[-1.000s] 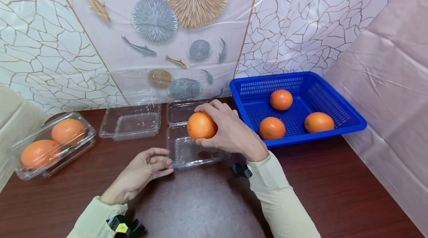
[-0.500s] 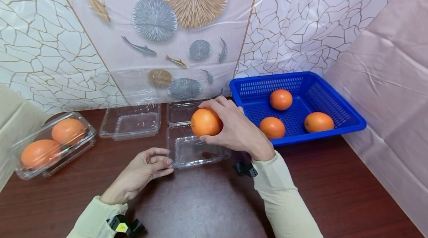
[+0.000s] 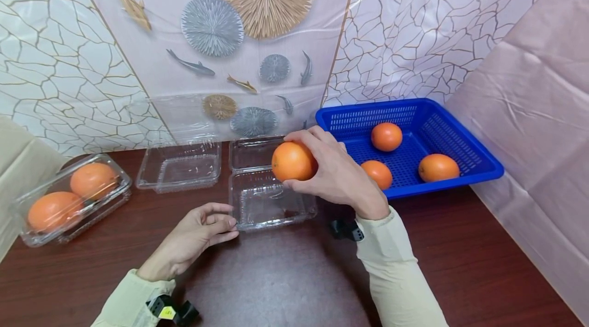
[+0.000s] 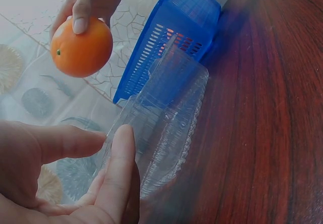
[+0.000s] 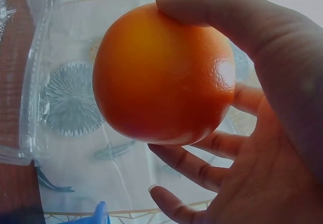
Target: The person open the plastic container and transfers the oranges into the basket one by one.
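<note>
My right hand (image 3: 338,176) held a round, glossy orange fruit (image 3: 293,161) between thumb and fingers, raised near a clear, hinged plastic box (image 3: 273,223) on the dark reddish-brown wooden tabletop (image 3: 276,286). My left hand (image 3: 195,237) pinched its near left corner. The smooth peel could have slipped from my fingers — and the box, seemingly light, might have skidded or tipped if struck.

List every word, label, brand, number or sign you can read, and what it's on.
Nothing readable.
Yellow sticker on the left wrist's black device: dark marks, too small to read.
Held orange, touched box, basket: no lettering that I can see.
</note>
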Motion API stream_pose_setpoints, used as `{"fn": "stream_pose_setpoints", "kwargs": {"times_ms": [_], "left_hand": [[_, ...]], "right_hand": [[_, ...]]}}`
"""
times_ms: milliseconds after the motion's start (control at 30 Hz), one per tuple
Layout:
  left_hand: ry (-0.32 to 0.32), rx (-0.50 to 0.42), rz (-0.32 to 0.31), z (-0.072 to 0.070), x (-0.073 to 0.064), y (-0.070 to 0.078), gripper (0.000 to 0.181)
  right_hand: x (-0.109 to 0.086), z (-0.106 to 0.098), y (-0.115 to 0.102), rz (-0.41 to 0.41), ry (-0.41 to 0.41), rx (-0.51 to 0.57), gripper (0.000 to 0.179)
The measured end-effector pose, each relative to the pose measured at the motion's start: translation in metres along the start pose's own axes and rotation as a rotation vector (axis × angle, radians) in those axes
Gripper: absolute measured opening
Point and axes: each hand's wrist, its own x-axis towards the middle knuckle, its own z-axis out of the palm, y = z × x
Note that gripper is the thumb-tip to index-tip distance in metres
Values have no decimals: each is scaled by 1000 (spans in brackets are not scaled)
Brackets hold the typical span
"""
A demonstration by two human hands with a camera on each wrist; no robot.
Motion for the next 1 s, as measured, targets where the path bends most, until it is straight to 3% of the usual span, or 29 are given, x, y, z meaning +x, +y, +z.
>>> {"fn": "stream_pose_setpoints", "kwargs": {"times_ms": [1000], "left_hand": [[-9, -11, 12, 0, 0, -1, 53]], "right_hand": [[-10, -28, 21, 28, 108, 37, 70]]}}
